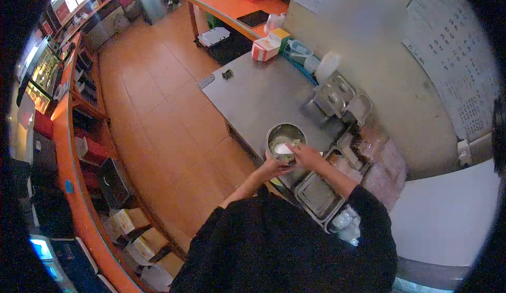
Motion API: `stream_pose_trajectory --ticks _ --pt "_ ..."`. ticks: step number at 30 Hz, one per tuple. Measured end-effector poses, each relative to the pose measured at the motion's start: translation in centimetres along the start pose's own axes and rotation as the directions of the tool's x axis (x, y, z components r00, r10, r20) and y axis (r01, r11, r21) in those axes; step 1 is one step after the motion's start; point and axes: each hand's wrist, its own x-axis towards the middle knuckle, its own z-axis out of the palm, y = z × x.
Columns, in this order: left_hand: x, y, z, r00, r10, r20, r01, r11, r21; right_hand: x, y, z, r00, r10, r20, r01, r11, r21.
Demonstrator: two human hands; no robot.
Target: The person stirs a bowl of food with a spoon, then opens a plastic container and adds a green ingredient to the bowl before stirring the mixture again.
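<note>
A round metal bowl (285, 128) stands at the near edge of the steel table, with pale, greenish food inside it. My left hand (273, 168) is wrapped round the near-left side of the bowl. Over the bowl's right rim reaches my right hand (308, 157), its fingers closed at a small smooth white object (282, 148) inside. What kind of object this is, I cannot tell. Just right of the bowl, rectangular metal trays (320, 197) lie close to my right forearm.
The steel table (247, 98) runs away from me along the wall. Metal containers (334, 95), a blue tub (299, 50) and an orange-and-white box (266, 48) line its wall side. Clear plastic packaging (346, 223) lies near my right elbow. Shelves with boxes (132, 222) stand across the tiled floor.
</note>
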Motion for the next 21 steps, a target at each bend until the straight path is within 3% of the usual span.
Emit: stream_pose_trajectory --ticks 1,2,4,5,6,7,8,9,10,11,12,13,14,16,17,18,19,20,21 --pt "0.6 0.9 -1.4 1.0 -0.002 0.004 0.002 1.0 0.002 0.5 0.1 -1.2 0.992 0.089 0.086 -0.087 0.996 -0.022" --pt "2.0 1.6 -4.7 0.926 -0.34 0.168 0.362 0.923 -0.127 1.2 0.4 -2.4 0.969 0.179 0.17 -0.173 0.984 -0.051" --pt "4.6 2.1 -8.3 0.712 -0.602 0.361 0.687 0.704 -0.18 3.4 1.3 -4.0 0.951 0.256 0.176 -0.247 0.966 -0.072" --pt "5.4 2.1 -9.2 0.962 -0.24 0.131 0.188 0.929 0.317 4.2 1.4 -4.3 0.928 0.324 0.184 -0.312 0.946 -0.09" --pt "6.0 2.4 -9.3 0.988 0.006 0.151 -0.09 0.827 0.554 5.0 1.3 -4.0 0.926 0.328 0.186 -0.317 0.944 -0.088" --pt "6.5 2.6 -9.4 0.954 0.251 0.162 -0.282 0.578 0.766 5.9 1.0 -3.5 0.863 0.376 0.338 -0.371 0.925 -0.08" --pt "7.0 3.2 -9.0 0.967 0.174 0.188 -0.256 0.637 0.727 6.7 0.8 -2.9 0.776 0.408 0.48 -0.424 0.902 -0.081" --pt "6.7 3.5 -8.4 0.971 0.133 0.201 -0.237 0.668 0.705 6.9 0.5 -1.7 0.774 0.41 0.483 -0.427 0.901 -0.081" --pt "6.5 3.8 -7.8 0.973 0.092 0.214 -0.216 0.698 0.683 6.6 0.0 -0.1 0.824 0.448 0.347 -0.422 0.894 -0.151" --pt "5.0 4.4 -6.7 0.932 0.259 0.254 -0.354 0.502 0.789 6.5 0.0 1.6 0.861 0.467 0.203 -0.425 0.879 -0.218" --pt "3.7 5.1 -5.5 0.856 0.404 0.324 -0.447 0.262 0.855 7.3 1.3 4.1 0.859 0.468 0.208 -0.427 0.879 -0.214" --pt "2.3 5.6 -4.3 0.863 0.393 0.318 -0.438 0.267 0.858 7.9 2.6 7.3 0.902 0.43 0.049 -0.406 0.88 -0.246" --pt "1.4 5.9 -3.2 0.956 0.261 0.132 -0.242 0.451 0.859 8.2 2.3 7.8 0.921 0.373 -0.114 -0.39 0.876 -0.282" --pt "2.5 4.9 -3.9 0.994 0.109 -0.03 -0.04 0.588 0.808 8.2 2.7 7.1 0.916 0.394 -0.08 -0.399 0.865 -0.304" --pt "4.7 2.4 -6.3 0.948 0.291 0.131 -0.27 0.513 0.814 7.3 2.8 5.4 0.927 0.375 -0.012 -0.362 0.885 -0.292" --pt "6.9 -0.1 -8.7 0.844 0.456 0.283 -0.474 0.385 0.792 6.6 2.8 3.4 0.935 0.351 0.054 -0.323 0.904 -0.279" --pt "5.9 1.0 -7.5 0.938 0.315 0.146 -0.313 0.581 0.751 6.2 2.6 0.9 0.938 0.344 0.04 -0.319 0.902 -0.29" --pt "4.0 2.6 -5.3 0.989 0.148 0.023 -0.124 0.724 0.679 5.6 2.2 -1.5 0.896 0.437 0.082 -0.405 0.879 -0.252" --pt "1.6 4.4 -2.7 0.997 -0.008 -0.08 0.053 0.806 0.59 4.7 1.7 -3.2 0.839 0.527 0.138 -0.494 0.843 -0.214"
